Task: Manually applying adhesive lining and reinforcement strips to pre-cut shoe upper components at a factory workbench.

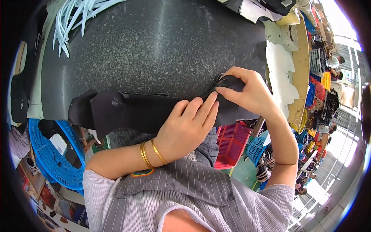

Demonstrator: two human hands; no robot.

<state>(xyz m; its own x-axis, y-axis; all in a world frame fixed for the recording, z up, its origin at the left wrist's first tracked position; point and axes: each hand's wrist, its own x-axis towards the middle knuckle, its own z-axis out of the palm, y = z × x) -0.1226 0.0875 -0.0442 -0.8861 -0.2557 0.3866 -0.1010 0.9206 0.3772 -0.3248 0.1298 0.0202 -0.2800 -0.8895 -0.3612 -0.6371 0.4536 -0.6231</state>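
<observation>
A long black fabric piece (143, 110) lies along the near edge of the dark, speckled work surface (154, 54), its left end folded over. My left hand (189, 121) rests flat on it, fingers stretched toward the piece's far edge. At the right end, my right hand (247, 91) pinches the edge of the fabric between thumb and forefinger, where it curls up. The left fingertips nearly meet the right thumb there. Part of the fabric under both hands is hidden.
Pale blue strips (73, 19) lie at the far left of the surface. White scalloped sheets (280, 73) stand along its right side. Below are a blue basket (58, 170) at left and a red crate (232, 145) at right. Other people sit far right.
</observation>
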